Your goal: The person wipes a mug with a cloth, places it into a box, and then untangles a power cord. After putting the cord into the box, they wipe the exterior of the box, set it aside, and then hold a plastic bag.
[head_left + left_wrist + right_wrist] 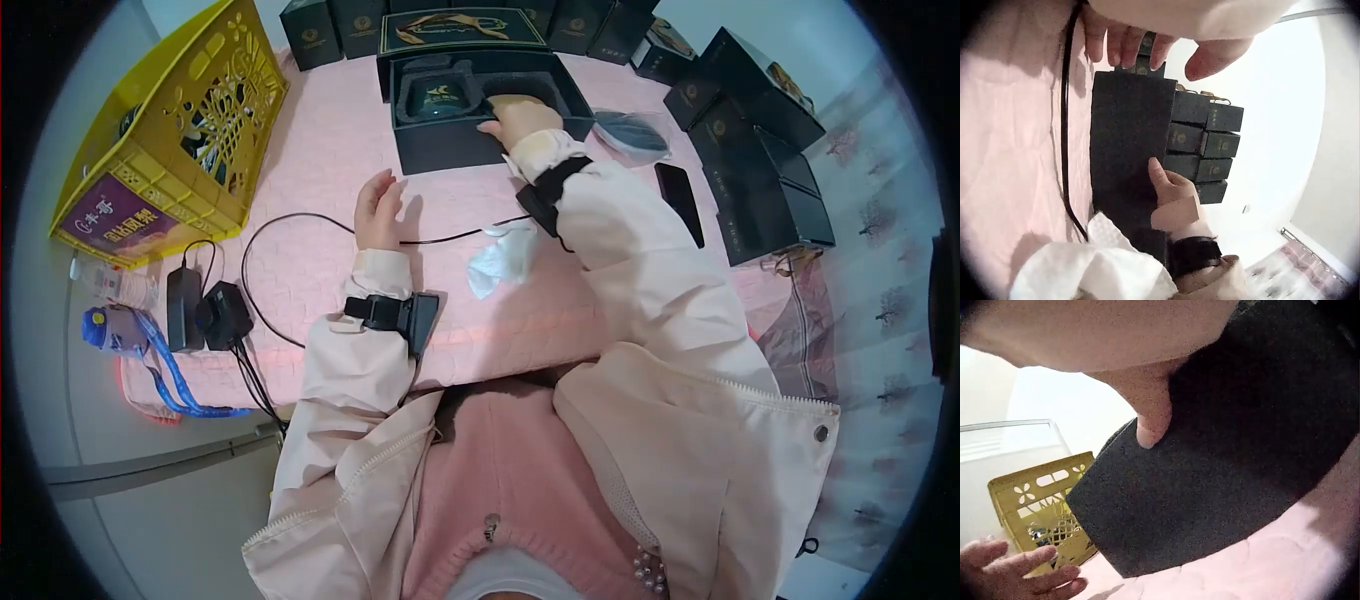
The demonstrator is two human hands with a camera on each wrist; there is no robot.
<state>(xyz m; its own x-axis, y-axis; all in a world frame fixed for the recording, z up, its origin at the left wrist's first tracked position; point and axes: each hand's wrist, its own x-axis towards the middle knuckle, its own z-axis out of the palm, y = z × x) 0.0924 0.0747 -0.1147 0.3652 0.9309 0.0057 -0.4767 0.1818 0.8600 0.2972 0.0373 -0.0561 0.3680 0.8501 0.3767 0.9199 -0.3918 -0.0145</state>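
An open dark gift box point(445, 150) stands at the back of the table, its insert cut into hollows. A dark green jar-like item point(440, 98) with a gold mark sits in the left hollow. My right hand point(525, 118) reaches over the front wall into the right-hand part. Its thumb point(1155, 422) lies over the outside of that wall, while the other fingers are hidden inside the box. To the left, in front of the box, my left hand point(378, 212) hovers with relaxed fingers and holds nothing. A crumpled white tissue point(502, 258) lies between the forearms.
A yellow crate point(190, 140) stands at left, near black adapters point(222, 315) and a blue-capped bottle point(110, 330). A black cable point(270, 225) crosses the table. Several dark boxes point(745, 150) line the back and right. A phone point(680, 205) and a clear packet point(632, 135) lie at right.
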